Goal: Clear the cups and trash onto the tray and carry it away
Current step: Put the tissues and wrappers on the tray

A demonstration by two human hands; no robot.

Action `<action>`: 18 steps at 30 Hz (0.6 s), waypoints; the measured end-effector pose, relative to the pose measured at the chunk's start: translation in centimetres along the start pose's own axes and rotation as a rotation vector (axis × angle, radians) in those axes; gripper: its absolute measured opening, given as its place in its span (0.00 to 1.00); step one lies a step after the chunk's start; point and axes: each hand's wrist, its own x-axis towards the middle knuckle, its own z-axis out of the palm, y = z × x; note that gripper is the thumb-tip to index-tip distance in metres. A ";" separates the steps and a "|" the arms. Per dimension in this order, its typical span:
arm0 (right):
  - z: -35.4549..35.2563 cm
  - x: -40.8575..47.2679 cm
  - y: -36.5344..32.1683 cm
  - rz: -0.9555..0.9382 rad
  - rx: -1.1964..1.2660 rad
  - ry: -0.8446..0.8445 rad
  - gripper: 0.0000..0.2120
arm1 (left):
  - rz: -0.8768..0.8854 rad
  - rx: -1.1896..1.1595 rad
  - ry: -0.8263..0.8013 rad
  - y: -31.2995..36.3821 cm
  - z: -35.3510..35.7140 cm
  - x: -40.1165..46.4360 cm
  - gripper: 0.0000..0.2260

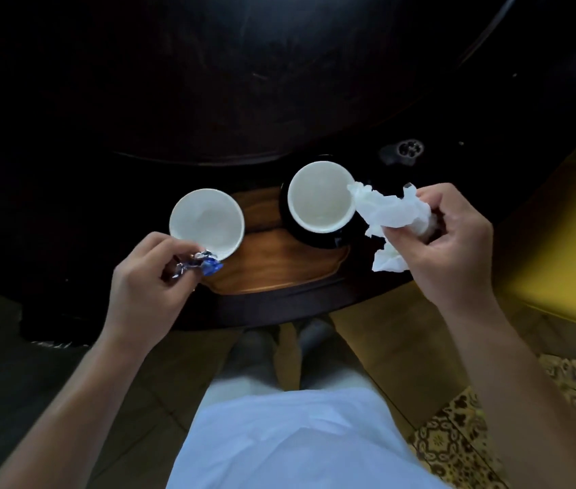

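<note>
A wooden tray lies at the near edge of the dark table. Two white-lined cups stand on it: the left cup and the right cup, which has a dark outside. My left hand pinches a crumpled blue and silver foil wrapper just in front of the left cup, over the tray's left end. My right hand grips a crumpled white tissue to the right of the right cup, beside the tray's right end.
The dark round table fills the upper view, with a small dark ornament behind the right cup. A yellow seat stands at the right. Tiled floor and a patterned rug lie below, by my legs.
</note>
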 end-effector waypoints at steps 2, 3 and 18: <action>1.4 -1.4 -1.1 -0.003 -0.001 0.009 0.13 | -0.025 -0.026 -0.025 -1.1 0.1 -1.6 0.11; 2.2 -2.0 -1.5 -0.005 -0.001 0.010 0.13 | -0.039 -0.042 -0.042 -1.7 0.3 -2.2 0.11; 13.5 -7.6 -1.1 0.177 -0.076 -0.014 0.14 | -0.266 -0.048 -0.059 -5.7 6.4 -3.1 0.11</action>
